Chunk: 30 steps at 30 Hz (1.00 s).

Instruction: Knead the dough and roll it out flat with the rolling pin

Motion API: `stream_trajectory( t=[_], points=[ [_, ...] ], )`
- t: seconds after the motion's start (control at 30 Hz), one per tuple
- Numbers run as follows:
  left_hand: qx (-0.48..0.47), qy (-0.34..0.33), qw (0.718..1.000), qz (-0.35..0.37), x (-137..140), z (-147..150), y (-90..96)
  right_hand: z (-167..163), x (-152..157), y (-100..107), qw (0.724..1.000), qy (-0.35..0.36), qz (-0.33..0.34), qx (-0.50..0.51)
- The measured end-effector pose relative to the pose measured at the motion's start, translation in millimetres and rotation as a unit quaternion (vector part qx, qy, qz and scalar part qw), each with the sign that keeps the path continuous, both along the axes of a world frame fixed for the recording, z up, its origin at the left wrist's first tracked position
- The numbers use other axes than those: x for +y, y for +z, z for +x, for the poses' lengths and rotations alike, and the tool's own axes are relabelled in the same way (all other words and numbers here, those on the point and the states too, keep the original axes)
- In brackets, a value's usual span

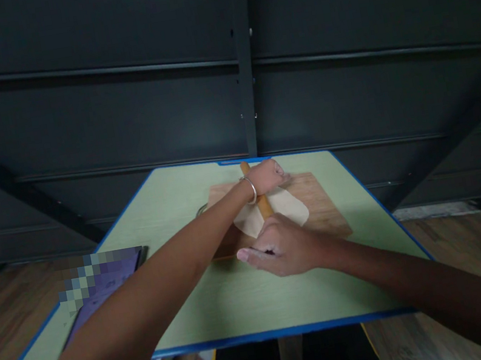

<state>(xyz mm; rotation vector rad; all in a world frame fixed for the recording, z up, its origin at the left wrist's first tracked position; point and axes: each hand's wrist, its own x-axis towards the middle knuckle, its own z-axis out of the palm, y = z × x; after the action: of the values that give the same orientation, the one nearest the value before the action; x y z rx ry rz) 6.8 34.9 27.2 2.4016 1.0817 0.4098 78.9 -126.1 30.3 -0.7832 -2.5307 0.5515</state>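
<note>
A wooden rolling pin [265,206] lies lengthwise, pointing away from me, across a flat sheet of pale dough [288,206]. Under the dough is a wooden board [326,208]. My left hand [266,176], with a bracelet at the wrist, is closed around the far part of the pin. Nearer to me, my right hand [281,244] grips the pin's close end, its thumb stretched out to the left. My left forearm covers part of the board's left side.
The board rests on a light green table [243,308] with a blue edge. At the table's left lies a purple flat item [112,281], partly pixelated. A dark panelled wall [142,116] stands behind the table. Wood-look floor shows on both sides.
</note>
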Motion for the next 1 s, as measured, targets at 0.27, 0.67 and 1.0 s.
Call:
stream_trajectory(
  t=[0.27, 0.67, 1.0],
  points=[
    [0.065, 0.008, 0.997, 0.032, 0, 10, 1.3, -9, 5, 23, 0.965, 0.127, 0.052, -0.222],
    [0.135, -0.011, 0.988, 0.079, -9, 35, 11.7, -24, 10, 23, 0.969, 0.130, 0.056, -0.201],
    [0.067, 0.028, 0.995, 0.069, -1, 29, 4.6, -11, 4, 12, 0.988, 0.077, -0.002, -0.135]
  ],
)
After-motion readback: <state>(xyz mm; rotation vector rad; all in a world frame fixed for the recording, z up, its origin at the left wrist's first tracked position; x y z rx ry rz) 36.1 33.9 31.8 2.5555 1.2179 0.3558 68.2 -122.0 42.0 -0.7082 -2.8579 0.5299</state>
